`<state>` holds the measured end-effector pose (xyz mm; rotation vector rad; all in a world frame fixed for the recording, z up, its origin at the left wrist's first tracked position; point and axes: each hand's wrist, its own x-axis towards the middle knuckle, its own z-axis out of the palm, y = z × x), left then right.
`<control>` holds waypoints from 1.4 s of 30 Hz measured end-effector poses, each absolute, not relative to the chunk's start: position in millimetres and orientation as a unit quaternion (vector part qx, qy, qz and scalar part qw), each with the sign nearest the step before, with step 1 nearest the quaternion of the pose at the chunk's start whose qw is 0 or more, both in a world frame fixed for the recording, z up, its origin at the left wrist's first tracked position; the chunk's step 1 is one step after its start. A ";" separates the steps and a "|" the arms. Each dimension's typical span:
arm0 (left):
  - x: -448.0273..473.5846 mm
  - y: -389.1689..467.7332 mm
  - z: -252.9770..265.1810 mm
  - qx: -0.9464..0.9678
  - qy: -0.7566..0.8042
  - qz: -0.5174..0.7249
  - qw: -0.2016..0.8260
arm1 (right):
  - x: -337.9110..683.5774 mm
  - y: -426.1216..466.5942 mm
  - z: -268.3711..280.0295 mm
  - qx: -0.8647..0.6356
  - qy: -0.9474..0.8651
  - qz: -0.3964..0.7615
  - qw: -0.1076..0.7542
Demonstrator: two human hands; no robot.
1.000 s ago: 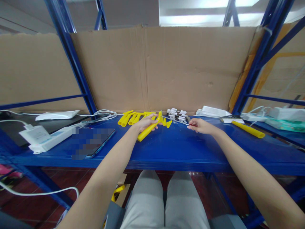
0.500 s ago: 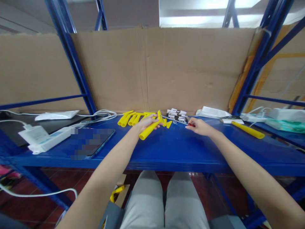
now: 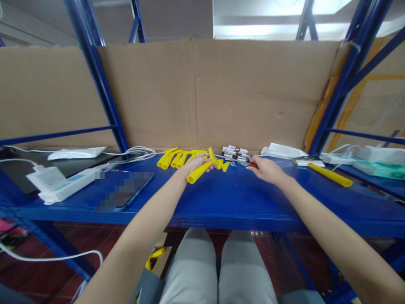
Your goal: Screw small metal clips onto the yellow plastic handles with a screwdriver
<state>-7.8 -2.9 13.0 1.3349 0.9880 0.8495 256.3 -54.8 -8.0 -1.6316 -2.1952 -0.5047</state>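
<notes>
My left hand [image 3: 202,161] is closed round a yellow hollow plastic handle [image 3: 196,174], its open end tilted toward me and a narrow yellow crosspiece at its far end. My right hand [image 3: 264,168] grips a small red-handled tool [image 3: 253,165], mostly hidden by the fingers, close to the desk. Between the hands lie small yellow plastic wedges [image 3: 225,166] and scattered small metal bits [image 3: 236,163]. Behind them sit stacked white packets with dark bands [image 3: 236,153]. Several more yellow handles [image 3: 172,159] lie in a row left of my left hand.
A single yellow handle [image 3: 330,175] lies on the blue desk [image 3: 240,198] at the right. To the left are a dark tablet [image 3: 136,190], a white power strip [image 3: 69,185] and coiled white cables [image 3: 139,153]. A cardboard panel [image 3: 253,93] stands behind.
The view has shifted slightly. Both hands keep their holds in nearly the same places; my right fingers have turned a little around the red-handled tool.
</notes>
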 end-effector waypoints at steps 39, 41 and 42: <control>-13.9 -2.6 16.4 0.715 0.357 0.486 0.354 | 256.7 -56.6 -6.9 -0.536 -0.772 -0.141 0.312; -13.9 -2.2 15.7 0.714 0.352 0.494 0.350 | 255.2 -54.6 -7.9 -0.535 -0.776 -0.114 0.313; -13.8 -1.7 15.1 0.716 0.349 0.496 0.345 | 254.7 -53.2 -8.6 -0.533 -0.781 -0.105 0.308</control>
